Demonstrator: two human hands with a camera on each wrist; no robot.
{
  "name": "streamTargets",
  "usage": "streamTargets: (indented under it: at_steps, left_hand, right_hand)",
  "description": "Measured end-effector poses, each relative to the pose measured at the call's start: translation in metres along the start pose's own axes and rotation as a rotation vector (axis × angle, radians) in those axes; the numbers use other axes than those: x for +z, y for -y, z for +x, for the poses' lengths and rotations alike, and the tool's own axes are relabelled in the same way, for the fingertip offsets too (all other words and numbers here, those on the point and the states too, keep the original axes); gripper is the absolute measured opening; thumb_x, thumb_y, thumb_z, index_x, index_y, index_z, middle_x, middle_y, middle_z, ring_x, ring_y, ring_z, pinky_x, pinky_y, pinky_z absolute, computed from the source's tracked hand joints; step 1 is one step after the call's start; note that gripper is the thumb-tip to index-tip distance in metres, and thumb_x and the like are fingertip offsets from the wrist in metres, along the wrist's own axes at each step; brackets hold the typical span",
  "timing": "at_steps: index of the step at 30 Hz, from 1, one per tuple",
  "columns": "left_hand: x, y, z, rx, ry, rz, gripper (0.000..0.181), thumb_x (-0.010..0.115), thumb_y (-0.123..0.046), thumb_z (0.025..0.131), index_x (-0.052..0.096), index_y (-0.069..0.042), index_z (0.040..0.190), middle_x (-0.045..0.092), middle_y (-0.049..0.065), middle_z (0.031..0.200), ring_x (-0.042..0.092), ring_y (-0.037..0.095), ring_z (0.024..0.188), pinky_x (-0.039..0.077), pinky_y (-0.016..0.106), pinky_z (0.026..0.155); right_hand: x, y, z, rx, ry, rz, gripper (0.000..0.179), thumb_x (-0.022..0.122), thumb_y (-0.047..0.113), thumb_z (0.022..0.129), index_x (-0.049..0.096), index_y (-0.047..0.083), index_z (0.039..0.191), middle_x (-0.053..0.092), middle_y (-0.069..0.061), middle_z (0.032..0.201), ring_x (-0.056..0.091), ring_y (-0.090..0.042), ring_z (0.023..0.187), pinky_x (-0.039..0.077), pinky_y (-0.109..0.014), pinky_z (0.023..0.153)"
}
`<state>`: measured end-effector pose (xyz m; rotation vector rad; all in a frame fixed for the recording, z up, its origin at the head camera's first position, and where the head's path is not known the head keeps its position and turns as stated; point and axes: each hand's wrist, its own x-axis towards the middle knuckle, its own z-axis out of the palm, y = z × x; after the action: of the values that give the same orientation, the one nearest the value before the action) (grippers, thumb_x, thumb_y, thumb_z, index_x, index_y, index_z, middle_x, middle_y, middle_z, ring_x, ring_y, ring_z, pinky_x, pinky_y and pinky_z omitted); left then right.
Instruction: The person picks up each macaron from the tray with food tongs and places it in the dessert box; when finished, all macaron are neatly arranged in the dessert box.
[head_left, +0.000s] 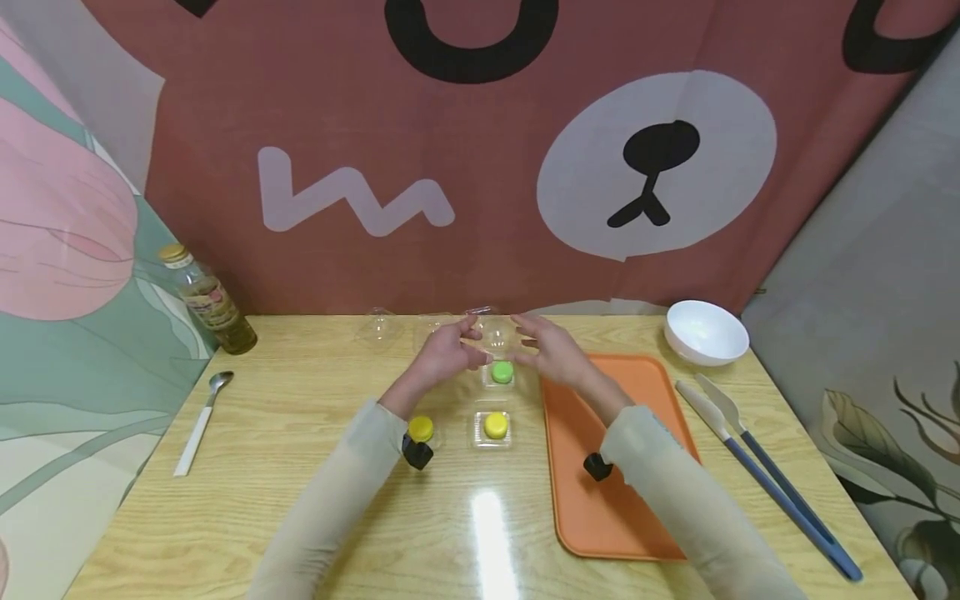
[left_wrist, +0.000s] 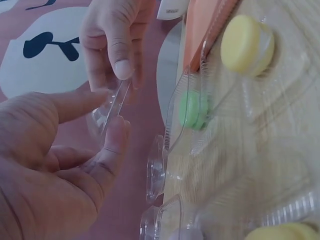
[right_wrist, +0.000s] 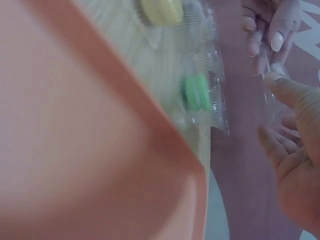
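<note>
Sleeves (head_left: pixel 330 500), cropped below, meet hands (head_left: pixel 450 346) pinching faint clear plastic (left_wrist: pixel 114 107).

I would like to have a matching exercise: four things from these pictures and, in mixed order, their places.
1. clear plastic dome
2. green macaron
3. white bowl
4. yellow-capped bottle

A. table's far left corner
B. between left hand and right hand
C. table's far right corner
D. in a clear plastic container

Pairs: 1-B, 2-D, 3-C, 4-A

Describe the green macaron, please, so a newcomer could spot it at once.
Find the orange tray on the wooden table. Beside its far left corner, the macaron sits in a clear case. Unlike the two yellow macarons nearby, it is green.
</note>
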<state>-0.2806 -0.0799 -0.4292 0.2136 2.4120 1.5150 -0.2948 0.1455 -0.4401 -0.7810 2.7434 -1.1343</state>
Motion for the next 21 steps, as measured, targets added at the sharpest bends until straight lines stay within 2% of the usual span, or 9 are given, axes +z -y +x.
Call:
streamTargets:
  at_steps: [2,6,10,14,18,21]
  left_hand:
    - [0.0017,-0.0008,-0.0013,0.007,-0.006,0.011,0.085,0.075,-0.014,0.088,0.030,-0.008,0.160,0.061,0.010,0.141,0.074,0.025,0.096,0.061,0.037,0.087]
    - [0.0045,-0.0034,-0.0052,0.012,-0.028,0.006,0.082,0.073,-0.010,0.088,0.031,-0.006,0.159,0.062,0.012,0.140,0.074,0.028,0.100,0.061,0.038,0.087]
    - [0.0051,-0.0053,-0.0072,0.019,-0.060,0.034,0.080,0.074,-0.010,0.087,0.036,-0.007,0.157,0.064,0.012,0.138,0.073,0.025,0.105,0.062,0.032,0.084]
    - [0.0041,-0.0054,-0.0067,0.043,-0.081,0.082,0.079,0.078,-0.011,0.085,0.041,-0.009,0.155,0.065,0.012,0.135,0.071,0.027,0.111,0.061,0.033,0.086]
    - [0.0024,-0.0037,-0.0045,0.110,-0.077,0.205,0.083,0.081,-0.013,0.083,0.040,-0.008,0.155,0.060,0.014,0.141,0.066,0.031,0.121,0.059,0.039,0.094]
    - [0.0016,-0.0014,-0.0030,0.156,-0.062,0.337,0.089,0.083,-0.017,0.083,0.035,-0.009,0.158,0.051,0.013,0.153,0.056,0.033,0.135,0.051,0.045,0.109]
  right_hand:
    - [0.0003,0.0012,-0.0012,-0.016,-0.007,-0.045,0.075,0.075,0.022,0.093,0.039,-0.001,0.154,0.042,-0.024,0.155,0.059,-0.041,0.129,0.055,-0.044,0.102]
    - [-0.0016,0.0055,-0.0025,-0.024,-0.014,-0.113,0.075,0.076,0.024,0.092,0.040,-0.001,0.153,0.039,-0.026,0.157,0.062,-0.040,0.125,0.056,-0.043,0.100]
    - [-0.0040,0.0072,-0.0037,-0.004,-0.012,-0.094,0.076,0.077,0.029,0.092,0.042,0.001,0.153,0.039,-0.024,0.159,0.062,-0.038,0.126,0.056,-0.043,0.102]
    - [-0.0054,0.0073,-0.0041,0.014,-0.019,-0.099,0.075,0.077,0.033,0.091,0.044,0.005,0.153,0.042,-0.022,0.157,0.063,-0.038,0.125,0.055,-0.045,0.102]
    - [-0.0059,0.0075,-0.0055,0.023,-0.022,-0.138,0.075,0.077,0.037,0.091,0.045,0.010,0.153,0.044,-0.019,0.156,0.062,-0.038,0.126,0.054,-0.050,0.103]
    - [-0.0054,0.0069,-0.0076,0.022,-0.019,-0.157,0.076,0.078,0.036,0.090,0.045,0.012,0.154,0.044,-0.018,0.156,0.055,-0.039,0.134,0.049,-0.056,0.108]
